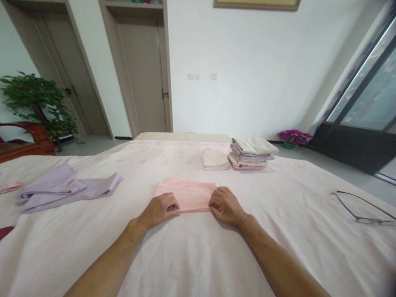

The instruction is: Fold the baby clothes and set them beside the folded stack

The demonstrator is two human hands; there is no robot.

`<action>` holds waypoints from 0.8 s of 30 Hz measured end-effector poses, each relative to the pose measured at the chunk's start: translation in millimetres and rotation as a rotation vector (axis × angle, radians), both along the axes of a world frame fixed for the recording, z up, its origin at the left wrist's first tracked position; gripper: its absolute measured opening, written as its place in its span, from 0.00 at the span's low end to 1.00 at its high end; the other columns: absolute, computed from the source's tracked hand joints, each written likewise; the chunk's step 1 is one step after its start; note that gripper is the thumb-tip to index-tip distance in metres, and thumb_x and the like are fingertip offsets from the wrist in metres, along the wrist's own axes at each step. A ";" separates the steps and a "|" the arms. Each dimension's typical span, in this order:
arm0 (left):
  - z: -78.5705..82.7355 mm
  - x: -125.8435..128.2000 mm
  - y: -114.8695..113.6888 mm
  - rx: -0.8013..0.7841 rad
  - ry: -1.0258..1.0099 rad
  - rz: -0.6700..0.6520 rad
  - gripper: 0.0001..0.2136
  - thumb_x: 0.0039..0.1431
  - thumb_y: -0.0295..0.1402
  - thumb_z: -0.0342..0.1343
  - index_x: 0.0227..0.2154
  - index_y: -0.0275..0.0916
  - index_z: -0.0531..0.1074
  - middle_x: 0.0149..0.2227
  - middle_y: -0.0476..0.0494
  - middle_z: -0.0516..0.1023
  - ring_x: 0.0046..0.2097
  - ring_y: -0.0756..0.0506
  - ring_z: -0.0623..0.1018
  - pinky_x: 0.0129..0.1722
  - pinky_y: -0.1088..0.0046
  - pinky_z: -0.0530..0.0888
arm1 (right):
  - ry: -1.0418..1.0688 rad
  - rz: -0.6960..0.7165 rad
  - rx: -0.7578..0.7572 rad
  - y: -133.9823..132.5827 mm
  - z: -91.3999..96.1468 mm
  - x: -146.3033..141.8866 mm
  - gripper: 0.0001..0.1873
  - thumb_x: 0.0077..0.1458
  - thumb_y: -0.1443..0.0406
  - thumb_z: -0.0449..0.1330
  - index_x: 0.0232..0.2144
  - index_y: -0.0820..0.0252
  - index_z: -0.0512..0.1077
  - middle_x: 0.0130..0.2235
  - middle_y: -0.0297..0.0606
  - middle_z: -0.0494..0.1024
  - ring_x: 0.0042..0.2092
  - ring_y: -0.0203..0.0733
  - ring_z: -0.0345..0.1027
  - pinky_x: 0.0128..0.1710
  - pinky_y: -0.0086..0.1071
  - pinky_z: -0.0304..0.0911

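Observation:
A folded pink garment (193, 196) lies flat on the pale bedspread (198, 251) in front of me. My left hand (161, 209) pinches its near left corner, fingers curled in. At the near right side, my right hand (227, 206) is closed on the garment's edge with the fingertips bent under. A small white bit, perhaps a tag, shows just beyond the right hand. The garment's exact kind cannot be made out while it is folded.
Beyond it lie a folded striped cloth (215, 160) and a stack of folded clothes (253, 153). Lavender clothing (66, 185) is spread at the left, near a pink piece (10, 187). Eyeglasses (366, 218) rest at the right.

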State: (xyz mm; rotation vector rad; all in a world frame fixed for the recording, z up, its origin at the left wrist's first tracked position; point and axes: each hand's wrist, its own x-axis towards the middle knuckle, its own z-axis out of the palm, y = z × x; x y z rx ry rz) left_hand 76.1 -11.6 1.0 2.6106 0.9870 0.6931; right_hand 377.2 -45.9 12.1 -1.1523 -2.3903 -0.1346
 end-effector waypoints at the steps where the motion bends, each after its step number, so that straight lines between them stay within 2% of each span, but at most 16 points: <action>1: -0.4 0.2 0.2 0.006 0.000 -0.001 0.06 0.59 0.36 0.58 0.30 0.40 0.72 0.31 0.50 0.72 0.33 0.50 0.71 0.34 0.76 0.65 | 0.008 0.012 -0.001 0.7 -0.6 0.4 0.05 0.47 0.72 0.56 0.23 0.58 0.68 0.28 0.34 0.70 0.36 0.39 0.61 0.43 0.35 0.53; 7: -1.1 0.8 -0.7 0.015 0.007 0.013 0.06 0.60 0.35 0.58 0.29 0.39 0.72 0.30 0.51 0.72 0.34 0.50 0.71 0.35 0.76 0.65 | 0.009 0.033 0.002 1.6 -2.9 -0.8 0.06 0.46 0.73 0.56 0.23 0.58 0.64 0.28 0.35 0.70 0.36 0.39 0.60 0.42 0.36 0.53; 24: 4.2 -0.6 -2.8 0.004 0.023 0.020 0.03 0.57 0.28 0.54 0.28 0.39 0.70 0.30 0.51 0.72 0.32 0.51 0.70 0.34 0.76 0.64 | 0.015 0.059 -0.027 -0.3 -1.8 -0.7 0.07 0.42 0.74 0.54 0.24 0.58 0.64 0.28 0.34 0.68 0.35 0.39 0.60 0.41 0.35 0.53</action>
